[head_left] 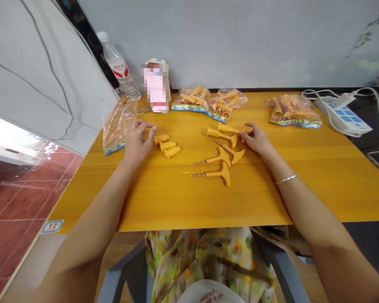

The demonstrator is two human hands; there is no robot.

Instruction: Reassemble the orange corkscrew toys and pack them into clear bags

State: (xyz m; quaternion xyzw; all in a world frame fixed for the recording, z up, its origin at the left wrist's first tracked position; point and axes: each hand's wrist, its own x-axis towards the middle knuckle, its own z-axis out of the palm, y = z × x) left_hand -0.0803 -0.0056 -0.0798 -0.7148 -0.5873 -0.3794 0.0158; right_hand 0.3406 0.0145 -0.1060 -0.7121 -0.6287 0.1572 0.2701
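Floral clothing [214, 254] nearest; right fingers [246, 137] pinching corkscrew [233, 130], capped end [222, 127] leftward; left fingers [151, 133] spread

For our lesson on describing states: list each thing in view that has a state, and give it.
Three corkscrews: unsheathed.
Two corkscrews: sheathed.
Three sleeves: off, lying loose.
Left bag: looks empty.
Other bags: filled.
Bottle: capped.
Power strip: plug inserted.
Left hand: fingers parted.
Right hand: touching a sheathed corkscrew.

Loose caps [168, 146] — three | corkscrews [225, 173] — three bare, two capped | filled bags [293, 108]: three | bottle [120, 68]: one
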